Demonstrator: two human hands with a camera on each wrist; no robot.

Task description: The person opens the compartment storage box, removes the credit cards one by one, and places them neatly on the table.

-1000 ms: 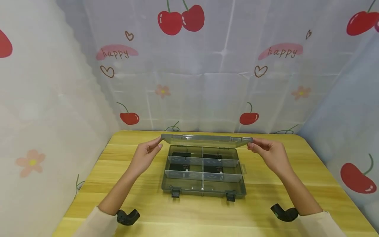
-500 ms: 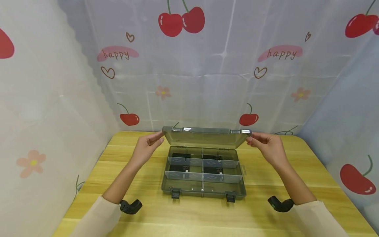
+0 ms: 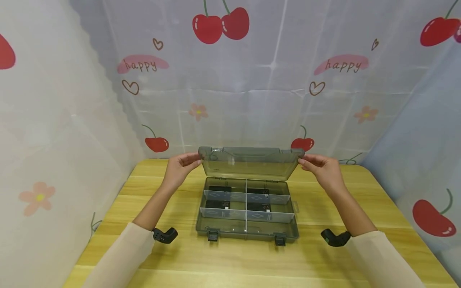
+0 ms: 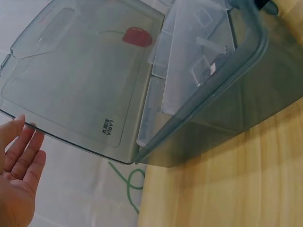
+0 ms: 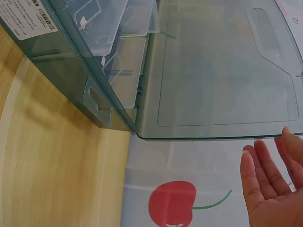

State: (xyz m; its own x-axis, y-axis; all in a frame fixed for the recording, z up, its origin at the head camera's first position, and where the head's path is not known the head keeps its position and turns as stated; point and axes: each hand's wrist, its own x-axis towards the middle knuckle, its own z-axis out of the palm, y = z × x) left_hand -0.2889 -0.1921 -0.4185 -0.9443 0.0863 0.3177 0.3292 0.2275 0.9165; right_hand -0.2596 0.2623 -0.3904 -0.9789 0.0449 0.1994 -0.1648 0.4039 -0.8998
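Observation:
A grey translucent compartment box (image 3: 235, 235) lies in the middle of the table, its hinged lid (image 3: 248, 165) raised steeply at the back. My left hand (image 3: 177, 171) pinches the lid's left outer corner between thumb and fingers. At the opposite corner, my right hand (image 3: 327, 173) pinches the lid the same way. Clear dividers (image 3: 225, 213) split the box into several compartments. Black cards (image 3: 217, 205), some marked VIP, lie in the back and middle rows; the front row holds none. Both front latches (image 3: 213, 236) hang undone.
The wooden table (image 3: 230, 264) reaches back to a white curtain (image 3: 248, 112) printed with cherries, with more curtain at both sides. Black wrist devices (image 3: 165, 235) are worn at both sleeves. A barcode label (image 5: 29, 18) sits on the box's outer side.
Both hands have lifted the lid's front edge higher and back, from nearly level to steeply raised. The box base and the cards have stayed in place.

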